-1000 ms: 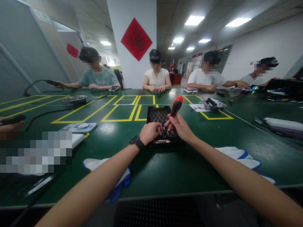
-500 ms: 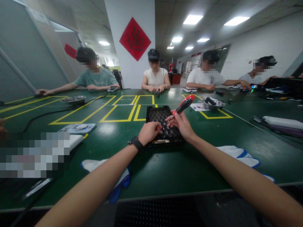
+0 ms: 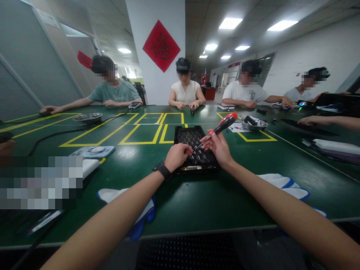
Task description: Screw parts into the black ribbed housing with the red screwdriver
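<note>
A screwdriver with a red and black handle slants over a black tray-like case, its thin shaft pointing down to the left. My right hand is closed around the front of the handle and the shaft. The fingers of my left hand are pinched together near the screwdriver's tip, at the left side of the case; what they hold, if anything, is too small to make out. Dark shiny contents with light marks fill the case, and a pale strip shows at its near edge.
White-and-blue gloves lie under my left forearm and beside the right one. Metal bowls stand farther back. A phone lies at left. Yellow tape marks the green table. Several co-workers sit opposite; another person's arm reaches in at right.
The screwdriver's handle has shifted slightly to the right with my right hand. My left hand stays nearly in place. At right, another person's arm has come in, holding a dark flat piece.
</note>
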A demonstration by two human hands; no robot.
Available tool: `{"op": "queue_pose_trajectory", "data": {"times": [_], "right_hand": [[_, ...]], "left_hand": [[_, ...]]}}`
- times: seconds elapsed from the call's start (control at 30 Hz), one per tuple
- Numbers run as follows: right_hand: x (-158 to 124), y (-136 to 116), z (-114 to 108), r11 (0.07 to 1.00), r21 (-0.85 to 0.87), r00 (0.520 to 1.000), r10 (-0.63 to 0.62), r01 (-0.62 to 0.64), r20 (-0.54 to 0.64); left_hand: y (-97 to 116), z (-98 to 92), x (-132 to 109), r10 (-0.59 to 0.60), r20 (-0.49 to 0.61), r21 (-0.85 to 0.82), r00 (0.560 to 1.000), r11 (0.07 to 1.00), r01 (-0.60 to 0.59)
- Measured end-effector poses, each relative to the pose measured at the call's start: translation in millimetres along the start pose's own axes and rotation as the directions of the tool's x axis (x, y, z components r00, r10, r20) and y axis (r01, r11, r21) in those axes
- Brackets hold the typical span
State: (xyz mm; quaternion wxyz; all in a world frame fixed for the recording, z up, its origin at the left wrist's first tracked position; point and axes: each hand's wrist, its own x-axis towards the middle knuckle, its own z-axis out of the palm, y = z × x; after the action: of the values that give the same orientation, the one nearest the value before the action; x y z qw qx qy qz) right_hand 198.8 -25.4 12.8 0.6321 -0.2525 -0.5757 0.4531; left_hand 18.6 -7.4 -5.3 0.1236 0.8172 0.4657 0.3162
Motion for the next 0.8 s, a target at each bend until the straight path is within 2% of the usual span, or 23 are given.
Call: {"op": "queue_pose_trajectory", "data": {"times": [0.8], "right_hand": [[0.1,-0.6,-0.8,0.999,0.02,1.0,0.027,-0.028,0.004]], "left_hand": [[2.0,-3.0,-0.8,0.005,-0.114,-0.048,0.993,0.999,-0.01]]}}
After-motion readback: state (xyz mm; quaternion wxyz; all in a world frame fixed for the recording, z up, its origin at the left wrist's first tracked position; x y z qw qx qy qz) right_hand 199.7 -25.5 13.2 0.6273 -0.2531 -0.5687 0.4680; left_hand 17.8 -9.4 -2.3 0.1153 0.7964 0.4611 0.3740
